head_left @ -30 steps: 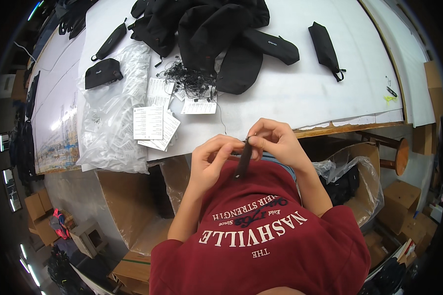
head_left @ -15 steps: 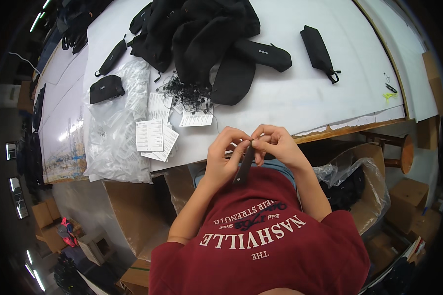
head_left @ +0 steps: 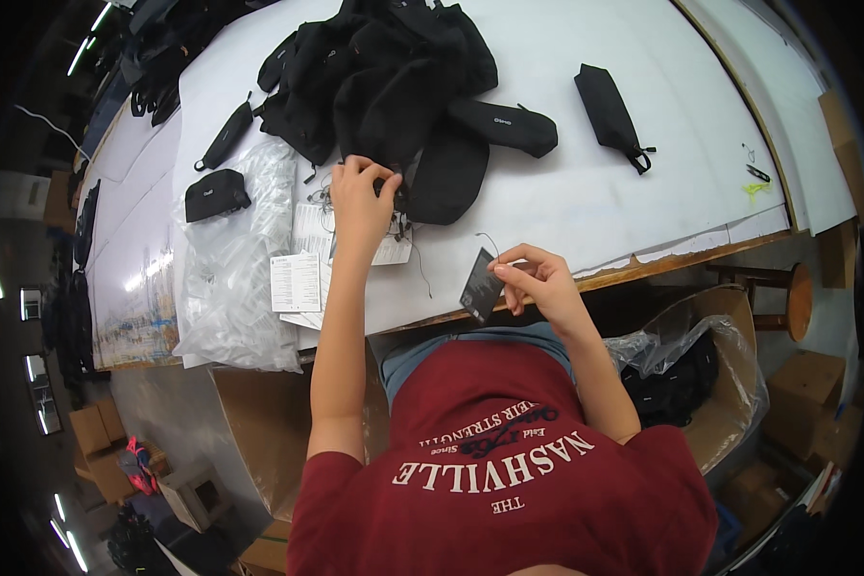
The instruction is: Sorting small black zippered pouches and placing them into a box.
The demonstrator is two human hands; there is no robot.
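Between thumb and fingers, my right hand [head_left: 536, 280] pinches a black hang tag [head_left: 481, 287] by its upper corner, in front of the table edge. A thin dark string loops up from the tag. My left hand [head_left: 363, 197] reaches onto the table, fingers curled down into a tangle of black tag strings [head_left: 399, 227]; what its fingertips hold is hidden. White printed cards [head_left: 295, 281] lie beneath and beside that tangle. Just beyond is a heap of black fabric pouches [head_left: 384, 91].
Clear plastic bags [head_left: 235, 278] lie left of the cards, with a small black pouch [head_left: 216, 196] on top. One black pouch [head_left: 608, 115] lies apart at right, near small snips [head_left: 758, 174]. Below the table edge stand a plastic-lined carton [head_left: 730, 384] and a wooden stool [head_left: 795, 301].
My hands have parted. The left has moved forward and left to the string tangle; the right keeps the black tag, now turned with its flat face showing.
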